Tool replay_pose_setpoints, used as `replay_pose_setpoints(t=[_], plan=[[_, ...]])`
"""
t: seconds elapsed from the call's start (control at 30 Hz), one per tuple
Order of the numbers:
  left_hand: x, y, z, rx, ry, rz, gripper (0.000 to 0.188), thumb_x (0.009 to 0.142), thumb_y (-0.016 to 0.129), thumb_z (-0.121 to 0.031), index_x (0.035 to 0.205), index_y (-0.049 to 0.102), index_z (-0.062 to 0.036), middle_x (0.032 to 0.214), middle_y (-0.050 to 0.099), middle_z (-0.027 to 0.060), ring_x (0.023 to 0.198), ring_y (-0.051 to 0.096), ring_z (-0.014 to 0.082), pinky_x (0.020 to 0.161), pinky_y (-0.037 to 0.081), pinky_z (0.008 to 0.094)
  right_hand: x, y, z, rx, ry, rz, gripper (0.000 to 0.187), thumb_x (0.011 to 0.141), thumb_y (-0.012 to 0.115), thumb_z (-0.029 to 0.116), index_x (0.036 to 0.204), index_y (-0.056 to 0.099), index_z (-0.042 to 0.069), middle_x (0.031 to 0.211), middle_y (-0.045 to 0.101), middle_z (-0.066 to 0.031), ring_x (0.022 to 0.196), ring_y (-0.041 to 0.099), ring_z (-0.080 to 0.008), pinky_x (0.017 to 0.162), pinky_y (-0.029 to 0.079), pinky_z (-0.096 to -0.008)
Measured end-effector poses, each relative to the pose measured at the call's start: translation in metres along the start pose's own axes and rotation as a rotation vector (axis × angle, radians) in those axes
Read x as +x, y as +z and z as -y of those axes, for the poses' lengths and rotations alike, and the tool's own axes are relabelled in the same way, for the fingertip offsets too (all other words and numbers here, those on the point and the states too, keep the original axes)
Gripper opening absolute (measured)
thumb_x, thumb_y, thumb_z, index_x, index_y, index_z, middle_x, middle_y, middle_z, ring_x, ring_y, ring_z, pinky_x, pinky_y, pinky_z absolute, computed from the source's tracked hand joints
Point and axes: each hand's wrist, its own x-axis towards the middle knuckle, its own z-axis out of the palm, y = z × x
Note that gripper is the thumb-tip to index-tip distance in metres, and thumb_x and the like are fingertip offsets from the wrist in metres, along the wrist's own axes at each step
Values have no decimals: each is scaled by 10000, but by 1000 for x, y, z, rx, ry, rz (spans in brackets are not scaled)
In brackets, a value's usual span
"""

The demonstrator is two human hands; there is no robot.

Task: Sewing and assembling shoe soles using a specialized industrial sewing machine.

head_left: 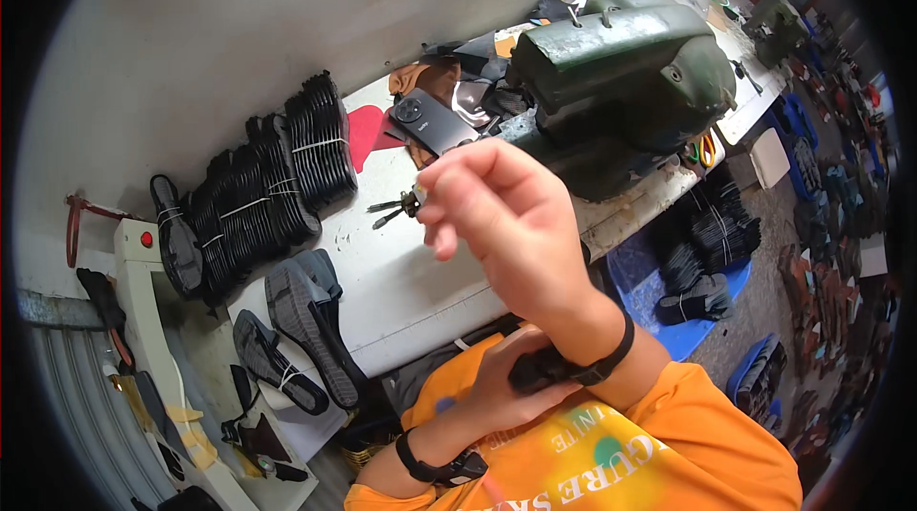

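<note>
My right hand (511, 224) is raised over the white worktable (401, 301), thumb and fingertips pressed together. What lies in this pinch, if anything, is too small to make out. Just beside its fingertips shows a small dark metal piece with prongs (396, 209); whether it touches the hand cannot be told. My left hand (501, 382) reaches across my body, its fingers closed round a black wrist device (540, 371) at the strap on my right wrist. Beyond the right hand, a black smartphone (435, 121) lies back up on fabric scraps.
A bulky dark green sewing machine (621, 72) stands at the back right. Bundled black shoe uppers (263, 186) line the wall, and loose grey ones (310, 320) lie at the table's left. More bundles fill a blue bin (621, 282) at the right.
</note>
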Motion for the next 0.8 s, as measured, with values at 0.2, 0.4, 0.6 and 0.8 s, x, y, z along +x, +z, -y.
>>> replay_pose_setpoints(t=[0.2,0.4,0.6,0.8], plan=[[-4,3,1,-130,-40,49,396,784,872,-137,1096,657,-23,974,713,92,875,693,190,810,539,307,-1,-9,13,822,419,-53,242,1021,654,299,925,615,80,786,584,-8,584,504,-75,599,474,-248],[-8,7,-22,-73,-142,96,392,783,874,-145,1084,661,-12,965,721,116,884,713,199,786,551,317,3,-9,10,698,84,-281,320,1075,543,335,901,584,69,707,501,2,503,400,-74,471,394,-240],[-12,13,-11,-4,-77,-24,385,794,853,-126,1098,656,5,960,724,134,899,723,239,803,563,341,20,-18,-21,-1082,-1308,-181,215,800,814,141,784,605,93,675,504,-7,564,508,-199,529,404,-331],[-10,-8,-6,-17,-138,33,409,773,856,-116,1116,667,1,1039,738,125,964,713,241,888,534,346,5,6,-22,-1395,-1240,171,190,659,671,177,654,494,110,622,383,9,551,434,-161,518,318,-302]])
